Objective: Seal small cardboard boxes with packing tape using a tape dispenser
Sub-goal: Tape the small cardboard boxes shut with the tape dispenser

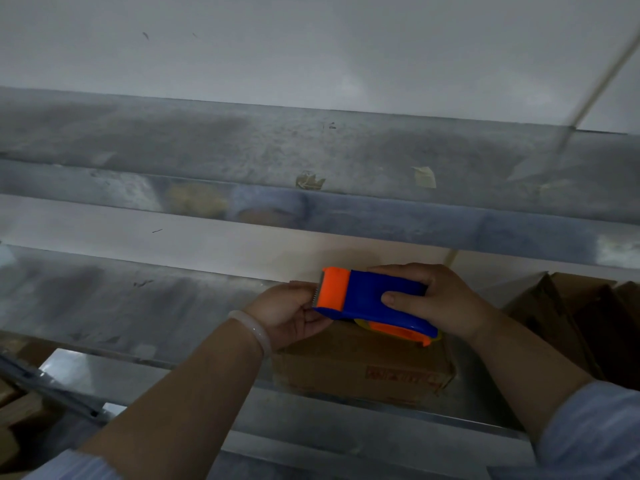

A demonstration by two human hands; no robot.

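A blue and orange tape dispenser (pixel 372 301) hovers over a small brown cardboard box (pixel 360 365) that rests on a metal work surface (pixel 173 306). My right hand (pixel 436 299) grips the dispenser's blue body from the right. My left hand (pixel 287 315) is at the orange cutter end, fingertips at the serrated blade. Whether it pinches tape is unclear. The box's top is mostly hidden under the dispenser and my hands; red print shows on its front face.
Several brown cardboard boxes (pixel 571 320) stand at the right. More cardboard (pixel 14 414) lies at the lower left. A metal ledge (pixel 311 209) with tape scraps runs across behind the work surface, with a white wall (pixel 311 46) above it.
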